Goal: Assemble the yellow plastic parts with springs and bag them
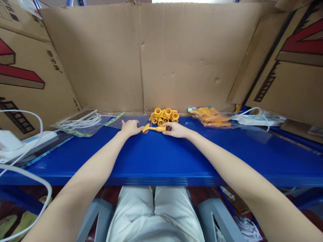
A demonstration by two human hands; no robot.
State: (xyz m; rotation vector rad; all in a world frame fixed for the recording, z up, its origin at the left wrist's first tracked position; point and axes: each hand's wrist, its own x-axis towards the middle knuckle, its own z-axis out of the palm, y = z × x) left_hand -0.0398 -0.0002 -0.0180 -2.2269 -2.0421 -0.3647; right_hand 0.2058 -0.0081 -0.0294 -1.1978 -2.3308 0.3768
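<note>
My right hand (176, 130) is closed around the dark brown end of a yellow plastic piece (152, 128) with a ribbed shaft and a hooked tip, which lies level over the blue table. My left hand (130, 128) is spread, palm down, at a clear plastic bag (114, 122). Its thumb is beside the hooked tip; whether they touch I cannot tell. Just behind the yellow piece is a stack of yellow plastic pieces (165, 116), their round, cup-like ends facing me.
A clear bag of yellow-orange pieces (210, 117) lies to the right, near a white power strip (259, 118). On the left are a bag with a phone and coiled white cable (80, 120) and another power strip (27, 143). Cardboard walls (189, 60) enclose the blue table (161, 158).
</note>
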